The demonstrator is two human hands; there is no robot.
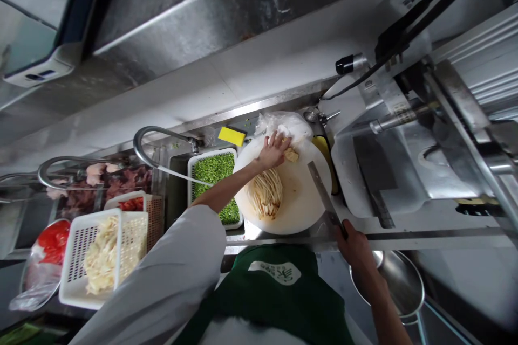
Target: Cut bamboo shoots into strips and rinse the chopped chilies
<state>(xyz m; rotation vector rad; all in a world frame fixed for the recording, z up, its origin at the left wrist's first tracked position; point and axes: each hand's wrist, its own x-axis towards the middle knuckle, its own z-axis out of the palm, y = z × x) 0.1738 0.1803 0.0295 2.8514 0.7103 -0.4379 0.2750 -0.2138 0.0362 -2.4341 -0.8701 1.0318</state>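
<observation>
My right hand [353,243] grips the black handle of a kitchen knife [321,186], whose blade lies over the right edge of a round white cutting board [305,215]. On the board's left half sits a bundle of enoki mushrooms [266,194], fanned out with the thin stems curving. My left hand [273,151] reaches across to the far side of the board, fingers spread. It is beside a small tan clump [291,155], which looks like a cut-off mushroom base, and a clear plastic bag [289,125]. Whether the fingertips touch the bag is hard to make out.
Left of the board, a white basket of chopped greens [214,170] stands under a curved faucet [148,135]. Farther left are a white basket of pale shreds [75,259] and meat [87,197] in a sink. A yellow sponge [231,136] lies behind; metal equipment [384,156] stands right.
</observation>
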